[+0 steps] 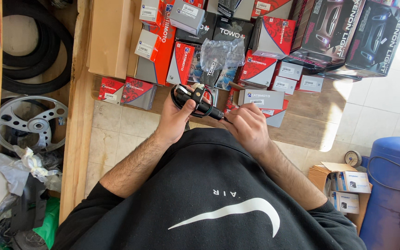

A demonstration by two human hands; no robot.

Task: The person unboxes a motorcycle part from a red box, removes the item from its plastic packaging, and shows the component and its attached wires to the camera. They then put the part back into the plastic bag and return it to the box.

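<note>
- Your left hand (176, 115) grips a black handlebar switch unit (200, 99), thumb across its body.
- Your right hand (247, 126) pinches the unit's lower end.
- Red and grey boxes (260, 69) crowd the wooden counter (309, 109) just beyond.
- A clear plastic bag (221, 58) lies among them.
- A silver wheel (32, 122) sits left, a blue tank (392, 185) right.

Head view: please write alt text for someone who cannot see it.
Seen from above, a person in a black sweatshirt holds a black handlebar switch unit in the left hand while the right hand pinches its end. Beyond lies a wooden counter crowded with red, grey and black boxes.
</note>
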